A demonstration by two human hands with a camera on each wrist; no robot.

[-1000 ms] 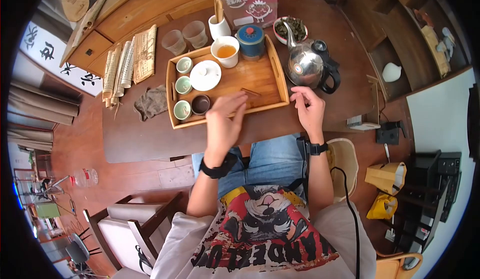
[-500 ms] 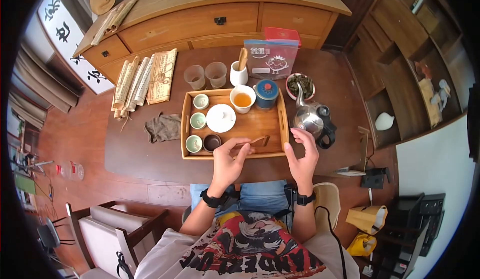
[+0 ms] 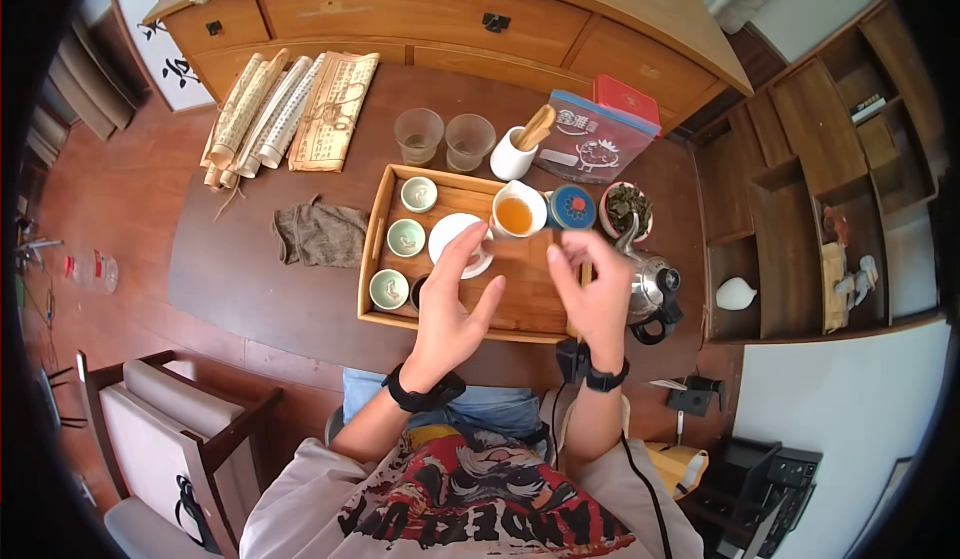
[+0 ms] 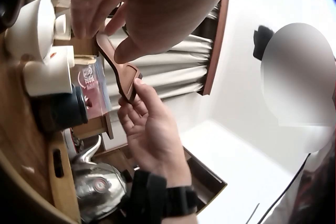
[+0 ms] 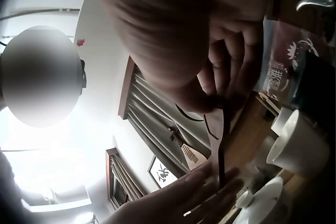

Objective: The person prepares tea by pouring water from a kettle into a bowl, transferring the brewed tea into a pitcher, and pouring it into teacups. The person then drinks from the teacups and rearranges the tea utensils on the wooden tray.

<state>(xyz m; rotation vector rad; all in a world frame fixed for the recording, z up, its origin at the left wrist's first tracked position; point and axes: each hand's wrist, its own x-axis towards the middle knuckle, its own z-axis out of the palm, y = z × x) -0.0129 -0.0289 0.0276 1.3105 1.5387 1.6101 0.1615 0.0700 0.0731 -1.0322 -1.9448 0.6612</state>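
My right hand (image 3: 600, 289) pinches the broad end of a slim brown wooden tea scoop (image 4: 126, 77) between thumb and fingers. The scoop is a faint blur in the head view, held up over the wooden tray (image 3: 540, 304). Its narrow end points toward my left hand (image 3: 445, 314), whose thumb and fingers are spread apart around that end. Below the left fingertips is a white lidded bowl (image 3: 452, 231), partly covered by them. Behind stands a white pouring cup (image 3: 515, 217) of amber tea. A dark cup (image 3: 416, 293) is mostly hidden by the left hand.
Several pale green cups (image 3: 406, 238) line the tray's left side. A blue tin (image 3: 573, 205), a bowl of leaves (image 3: 628, 205) and a steel kettle (image 3: 648, 284) stand right. Behind are glasses (image 3: 469, 143), a tool holder (image 3: 512, 161) and a pouch (image 3: 590, 144). A cloth (image 3: 320, 235) lies left.
The scoop lay on the tray; it was picked up at the left hand and is now raised in the right. Both hands have risen, and the left fingers have spread. The head view has shifted.
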